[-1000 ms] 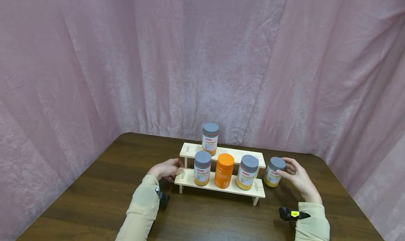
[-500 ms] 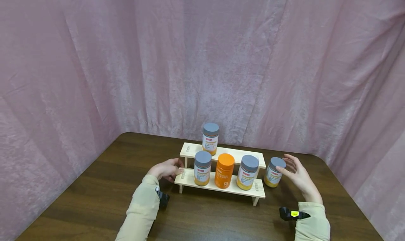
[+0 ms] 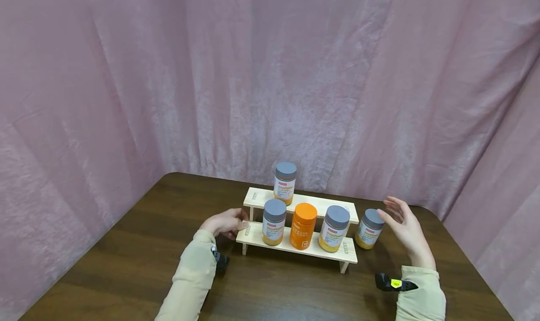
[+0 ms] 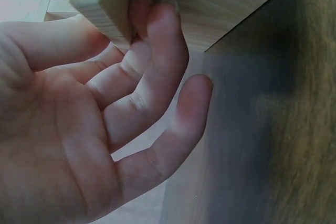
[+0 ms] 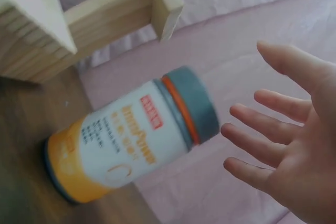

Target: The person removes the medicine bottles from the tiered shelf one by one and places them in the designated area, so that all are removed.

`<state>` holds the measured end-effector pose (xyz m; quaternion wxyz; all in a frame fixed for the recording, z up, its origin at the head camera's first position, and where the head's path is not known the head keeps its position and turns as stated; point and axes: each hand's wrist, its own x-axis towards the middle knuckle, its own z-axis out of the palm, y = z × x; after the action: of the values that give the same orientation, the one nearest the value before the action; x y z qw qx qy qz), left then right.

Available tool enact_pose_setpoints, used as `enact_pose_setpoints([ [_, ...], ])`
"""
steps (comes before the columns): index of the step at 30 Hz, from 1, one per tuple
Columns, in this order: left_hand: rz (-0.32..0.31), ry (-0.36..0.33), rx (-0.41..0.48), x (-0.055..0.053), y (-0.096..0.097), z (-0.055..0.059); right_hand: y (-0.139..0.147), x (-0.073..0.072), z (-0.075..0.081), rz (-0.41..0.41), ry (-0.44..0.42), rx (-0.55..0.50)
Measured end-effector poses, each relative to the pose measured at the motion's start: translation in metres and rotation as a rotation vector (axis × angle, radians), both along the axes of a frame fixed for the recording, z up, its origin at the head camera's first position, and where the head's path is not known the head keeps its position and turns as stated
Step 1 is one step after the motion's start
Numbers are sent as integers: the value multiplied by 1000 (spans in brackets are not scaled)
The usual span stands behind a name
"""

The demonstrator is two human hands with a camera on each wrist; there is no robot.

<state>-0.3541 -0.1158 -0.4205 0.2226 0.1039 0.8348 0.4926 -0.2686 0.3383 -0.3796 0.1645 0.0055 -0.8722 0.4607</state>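
My left hand (image 3: 225, 222) grips the left end of a pale two-step wooden rack (image 3: 249, 235), thumb on top of the lower board. Curled fingers (image 4: 163, 51) reach under that board in the left wrist view. My right hand (image 3: 408, 232), fingers spread, is beside a grey-lidded jar (image 3: 369, 232) standing on the table right of the rack. In the right wrist view a gap shows between the fingertips and this white-and-yellow jar (image 5: 121, 140). The lower step carries a grey-lidded jar (image 3: 273, 225), an orange jar (image 3: 303, 227) and another grey-lidded jar (image 3: 334, 232).
One more grey-lidded jar (image 3: 284, 185) stands on the rack's upper step, left of its middle. The dark wooden table (image 3: 270, 288) has rounded back corners. A pink curtain (image 3: 270, 77) hangs behind it and along its sides.
My right hand has let go of the grey-lidded jar and drawn back to the right, fingers spreading. The left hand keeps its grip on the rack. The head view has shifted slightly.
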Motion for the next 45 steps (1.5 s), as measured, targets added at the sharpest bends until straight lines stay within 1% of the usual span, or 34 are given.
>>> enact_pose_setpoints([
  [4,-2,0,4,-1,0,0,-6,1,7,-38,88,-26],
  [7,-12,0,10,-1,0,-1,-13,2,11,-77,135,-66],
  [10,-24,8,15,-2,-1,-3,-23,1,14,-113,162,-118],
  [13,-36,22,18,-2,-2,-5,-33,0,16,-126,173,-164],
  [19,-52,48,23,1,-2,-7,-46,-5,13,-114,182,-188],
  [23,-75,54,30,-1,-3,-9,-50,-4,14,-114,202,-198],
  [30,-89,13,102,-7,-9,-14,-56,-4,17,-113,224,-196],
  [35,-103,4,134,-9,-11,-15,-60,-7,20,-97,246,-200],
  [40,-112,13,150,-10,-12,-14,-67,-8,22,-46,251,-144],
  [45,-128,28,159,-10,-13,-14,-78,-5,24,-2,236,-89],
])
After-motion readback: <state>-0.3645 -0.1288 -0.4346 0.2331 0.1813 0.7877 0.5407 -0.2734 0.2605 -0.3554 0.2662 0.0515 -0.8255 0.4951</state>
